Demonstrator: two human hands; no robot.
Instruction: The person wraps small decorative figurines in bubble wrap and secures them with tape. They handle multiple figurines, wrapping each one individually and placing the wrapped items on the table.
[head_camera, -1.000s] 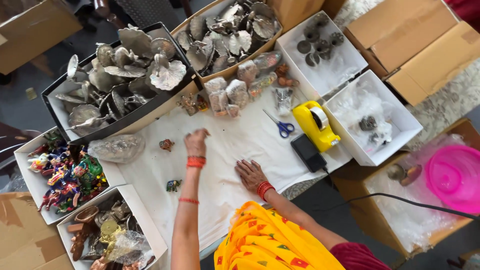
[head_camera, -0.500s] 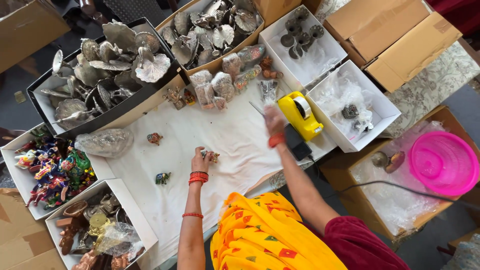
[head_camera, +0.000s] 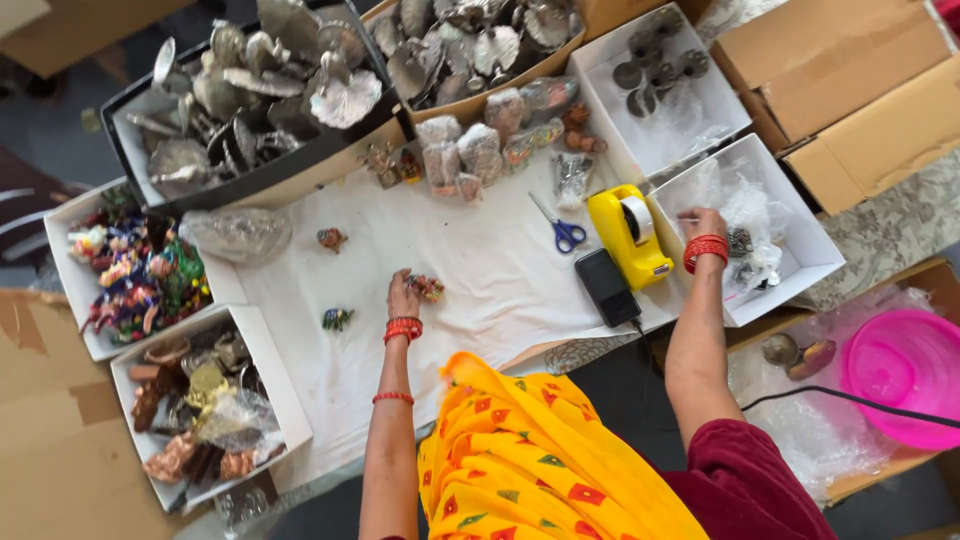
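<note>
Painted figurine (head_camera: 427, 287), small and many-coloured, sits on the white cloth (head_camera: 480, 270) at the fingertips of the left hand (head_camera: 403, 298), which rests flat on the cloth beside it; whether the fingers actually pinch it cannot be told from above. Two more small painted figurines lie loose on the cloth, one (head_camera: 332, 239) toward the far edge and one (head_camera: 338, 319) near the left forearm.

The right hand (head_camera: 706, 225), red bangles at the wrist, reaches over the rim of a white box (head_camera: 815, 250) lined with clear plastic, fingers curled around something thin; the grip itself is unclear.

Between the hands lie blue-handled scissors (head_camera: 565, 233), a yellow tape dispenser (head_camera: 630, 233) and a black rectangular device (head_camera: 607, 287) with a cable.

Five open boxes hold stock besides that one: a black tray (head_camera: 135, 110) and a brown carton (head_camera: 500, 90) of silver leaf-shaped pieces along the far edge, a white box (head_camera: 700, 110) of dark round pieces, a white box (head_camera: 70, 270) of bright figurines, and a white box (head_camera: 275, 385) of brown and gold pieces. About five clear packets (head_camera: 480, 145) stand in a row below the carton. Plain cardboard cartons (head_camera: 850, 80) sit at far right, a pink bowl (head_camera: 900, 375) below them.
</note>
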